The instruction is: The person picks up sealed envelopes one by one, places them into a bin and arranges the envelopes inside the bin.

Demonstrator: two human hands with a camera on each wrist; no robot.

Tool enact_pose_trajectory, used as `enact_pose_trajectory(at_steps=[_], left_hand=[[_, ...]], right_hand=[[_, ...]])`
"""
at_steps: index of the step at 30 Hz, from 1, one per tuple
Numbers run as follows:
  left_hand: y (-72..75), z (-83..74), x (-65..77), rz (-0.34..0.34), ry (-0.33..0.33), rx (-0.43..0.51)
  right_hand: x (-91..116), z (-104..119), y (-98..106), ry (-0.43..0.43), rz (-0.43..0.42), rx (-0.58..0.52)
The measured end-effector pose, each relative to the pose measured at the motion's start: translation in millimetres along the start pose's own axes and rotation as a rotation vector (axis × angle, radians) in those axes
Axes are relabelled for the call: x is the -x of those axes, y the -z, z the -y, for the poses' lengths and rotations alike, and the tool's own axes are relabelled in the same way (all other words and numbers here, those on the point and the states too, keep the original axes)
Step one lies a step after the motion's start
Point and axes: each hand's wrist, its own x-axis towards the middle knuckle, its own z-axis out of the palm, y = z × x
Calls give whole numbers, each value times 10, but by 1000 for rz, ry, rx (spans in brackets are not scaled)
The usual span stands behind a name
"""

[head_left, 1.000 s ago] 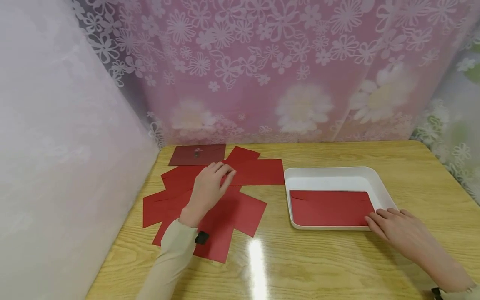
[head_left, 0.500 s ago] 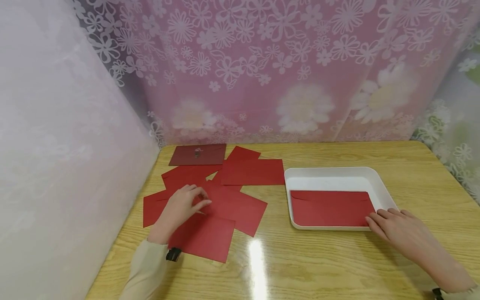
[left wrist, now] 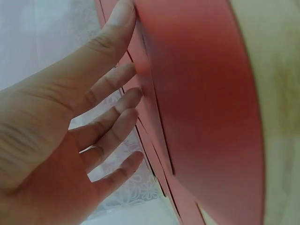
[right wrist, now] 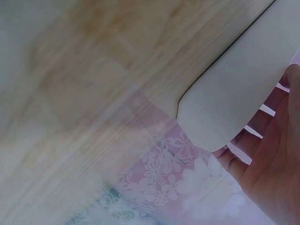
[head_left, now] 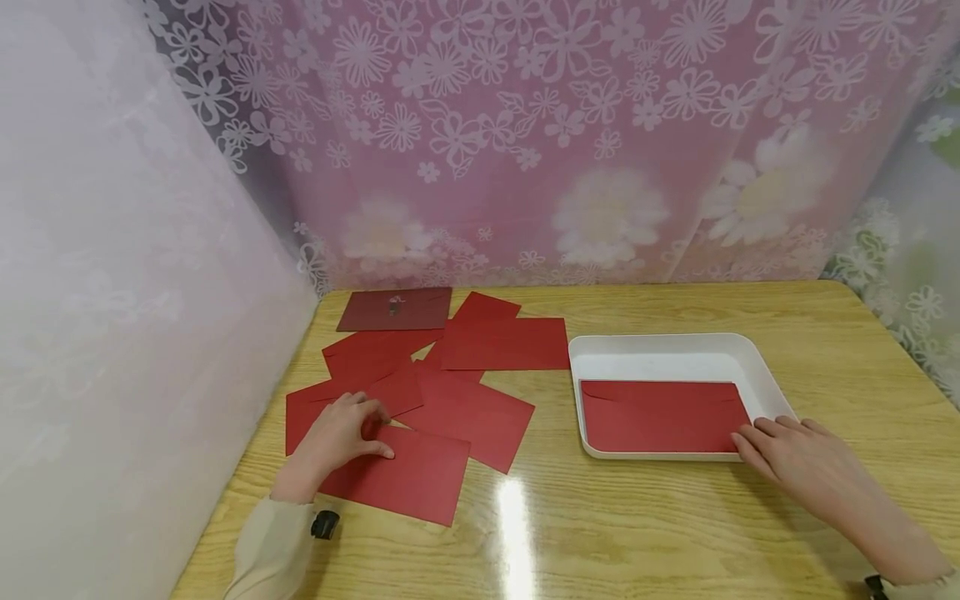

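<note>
My left hand (head_left: pixel 339 442) is over the nearest red envelope (head_left: pixel 420 479) of a loose pile at the left, its thumb at the envelope's upper edge. In the left wrist view the thumb (left wrist: pixel 121 14) meets the red paper and the other fingers are spread and loosely bent, with nothing pinched between them. My right hand (head_left: pixel 798 458) grips the near right corner of a white tray (head_left: pixel 660 456); its fingers hook over the rim in the right wrist view. Inside the tray a red envelope (head_left: pixel 663 417) lies flat along the near side.
More red envelopes (head_left: pixel 506 343) overlap at odd angles up to the tray's left side. A darker red envelope (head_left: pixel 416 310) with a small printed mark lies at the back left. A white curtain (head_left: pixel 150 292) borders the table's left edge; a pink flowered one (head_left: pixel 562 167) hangs behind.
My left hand has moved from the middle of the pile down and left to the nearest envelope. The right hand and the tray have stayed put.
</note>
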Motion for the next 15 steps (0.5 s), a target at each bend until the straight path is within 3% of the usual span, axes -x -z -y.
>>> enact_pose_trajectory(at_steps=[11,15], left_hand=[[-74,6,-31,41,17,21],[-73,-27,-53,84,9,113]], right_hand=[[3,-21,-11,15,-14,0],[5,-21,-6,30,-12,15]])
